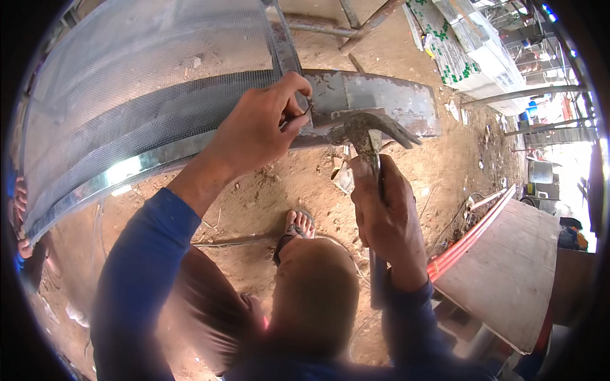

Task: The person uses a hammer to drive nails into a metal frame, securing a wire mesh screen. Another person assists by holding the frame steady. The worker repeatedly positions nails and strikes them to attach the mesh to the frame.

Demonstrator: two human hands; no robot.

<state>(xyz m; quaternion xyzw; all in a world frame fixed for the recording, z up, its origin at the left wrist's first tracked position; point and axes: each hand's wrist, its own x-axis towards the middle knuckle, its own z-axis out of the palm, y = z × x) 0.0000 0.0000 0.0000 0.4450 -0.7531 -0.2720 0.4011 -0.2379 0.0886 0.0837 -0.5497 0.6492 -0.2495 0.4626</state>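
My right hand [389, 213] is wrapped round the handle of a claw hammer [365, 132], its claw pointing right. The hammer head is just right of the corner of a metal frame [284, 47] covered with fine wire mesh [152, 73]. At that corner my left hand [264, 124] is closed, thumb and fingers pinching a thin, dark, nail-like piece [309, 110] too small to make out fully. Under the frame runs a worn grey metal beam [387, 98], its paint chipped.
Another person's hand [20, 197] is at the mesh frame's far left end. To the right, orange pipes [454, 244] lie beside a pale board [502, 273]. Stacked long bars [457, 51] lie at the back right. My sandalled foot [298, 225] stands on bare earth near a cable.
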